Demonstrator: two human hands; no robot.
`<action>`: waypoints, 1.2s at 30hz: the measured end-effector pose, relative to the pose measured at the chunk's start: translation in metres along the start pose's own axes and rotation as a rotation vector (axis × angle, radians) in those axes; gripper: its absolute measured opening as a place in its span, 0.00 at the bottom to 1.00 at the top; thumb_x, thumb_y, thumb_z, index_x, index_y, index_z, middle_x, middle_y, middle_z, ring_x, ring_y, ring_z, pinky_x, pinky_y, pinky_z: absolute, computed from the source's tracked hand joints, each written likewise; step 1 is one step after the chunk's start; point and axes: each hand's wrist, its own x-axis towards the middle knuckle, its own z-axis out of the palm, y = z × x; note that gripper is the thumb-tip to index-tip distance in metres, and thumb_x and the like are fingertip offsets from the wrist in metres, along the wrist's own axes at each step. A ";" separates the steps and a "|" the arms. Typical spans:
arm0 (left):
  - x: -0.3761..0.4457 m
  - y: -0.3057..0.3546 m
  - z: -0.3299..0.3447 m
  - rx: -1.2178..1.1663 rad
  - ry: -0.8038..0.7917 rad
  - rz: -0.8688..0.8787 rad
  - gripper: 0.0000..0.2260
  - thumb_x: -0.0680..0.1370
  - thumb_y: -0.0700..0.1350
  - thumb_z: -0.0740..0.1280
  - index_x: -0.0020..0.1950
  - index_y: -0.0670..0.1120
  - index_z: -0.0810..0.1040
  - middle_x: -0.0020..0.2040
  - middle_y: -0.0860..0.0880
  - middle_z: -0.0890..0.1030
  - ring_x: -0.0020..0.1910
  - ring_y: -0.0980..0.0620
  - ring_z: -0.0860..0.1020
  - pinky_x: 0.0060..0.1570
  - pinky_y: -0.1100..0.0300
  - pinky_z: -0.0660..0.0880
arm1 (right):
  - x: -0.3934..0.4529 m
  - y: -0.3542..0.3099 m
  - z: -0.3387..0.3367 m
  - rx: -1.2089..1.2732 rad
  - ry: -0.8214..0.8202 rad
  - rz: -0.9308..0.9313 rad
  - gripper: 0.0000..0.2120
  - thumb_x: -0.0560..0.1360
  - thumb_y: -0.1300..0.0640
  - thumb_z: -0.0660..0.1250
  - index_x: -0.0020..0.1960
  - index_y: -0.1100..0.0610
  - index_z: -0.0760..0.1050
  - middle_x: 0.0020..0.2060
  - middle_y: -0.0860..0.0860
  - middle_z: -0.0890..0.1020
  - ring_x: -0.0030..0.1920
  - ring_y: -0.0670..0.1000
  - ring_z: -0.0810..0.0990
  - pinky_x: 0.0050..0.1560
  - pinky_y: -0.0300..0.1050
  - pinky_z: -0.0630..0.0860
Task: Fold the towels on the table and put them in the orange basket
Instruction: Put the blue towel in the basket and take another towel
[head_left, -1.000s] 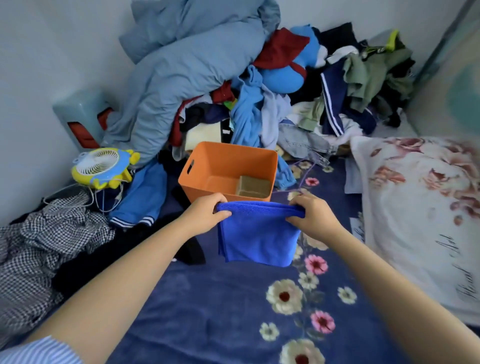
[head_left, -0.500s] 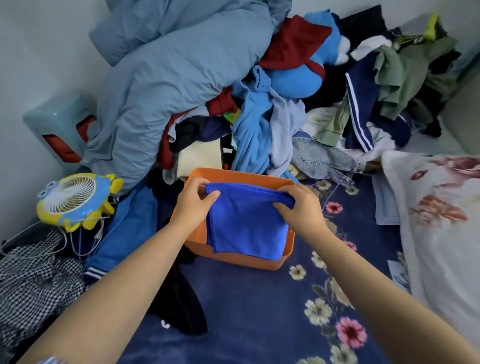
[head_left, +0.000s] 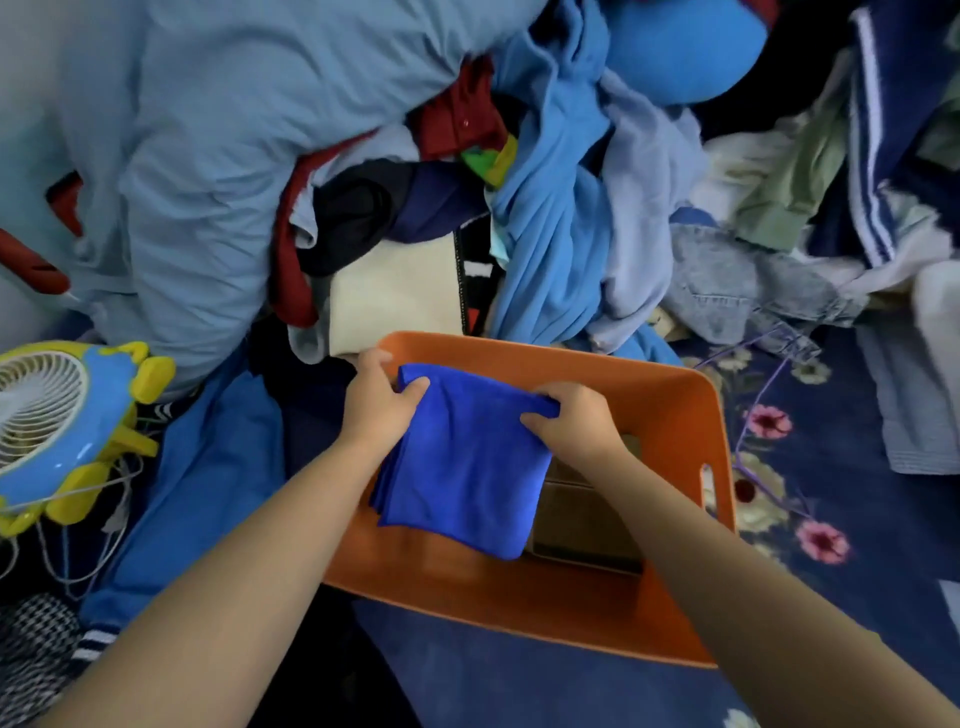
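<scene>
A folded bright blue towel (head_left: 467, 467) hangs inside the orange basket (head_left: 675, 410), held by its top two corners. My left hand (head_left: 376, 402) pinches the towel's upper left corner near the basket's left rim. My right hand (head_left: 571, 421) pinches the upper right corner above the basket's middle. A folded olive-brown towel (head_left: 587, 519) lies on the basket floor, partly hidden under the blue towel and my right forearm.
A big heap of clothes and a pale blue duvet (head_left: 234, 156) rises just behind the basket. A yellow and blue toy fan (head_left: 57, 431) with cords sits at the left. The dark blue floral bedsheet (head_left: 857, 571) spreads to the right and front.
Both hands carried the blue towel forward from above the bedsheet to over the basket, then lowered it inside. The camera has moved closer to the basket.
</scene>
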 end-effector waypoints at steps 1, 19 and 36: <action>0.005 -0.007 0.008 0.056 -0.007 -0.023 0.21 0.77 0.43 0.66 0.68 0.39 0.65 0.58 0.41 0.76 0.59 0.44 0.75 0.49 0.62 0.66 | 0.009 0.005 0.012 0.011 -0.031 0.045 0.10 0.75 0.62 0.65 0.52 0.66 0.78 0.49 0.60 0.82 0.45 0.53 0.76 0.42 0.41 0.68; 0.065 -0.096 0.109 0.646 -0.104 0.155 0.21 0.74 0.35 0.65 0.66 0.39 0.65 0.62 0.41 0.73 0.62 0.41 0.73 0.58 0.52 0.72 | 0.088 0.072 0.111 -0.336 -0.002 0.042 0.20 0.78 0.60 0.60 0.68 0.60 0.62 0.64 0.58 0.67 0.57 0.58 0.74 0.56 0.49 0.74; 0.062 -0.142 0.119 0.859 -0.696 0.069 0.37 0.76 0.32 0.59 0.76 0.42 0.37 0.76 0.47 0.33 0.77 0.48 0.39 0.75 0.56 0.55 | 0.061 0.106 0.163 -1.033 -0.541 -0.056 0.48 0.73 0.33 0.55 0.75 0.61 0.34 0.75 0.57 0.35 0.75 0.56 0.35 0.73 0.57 0.34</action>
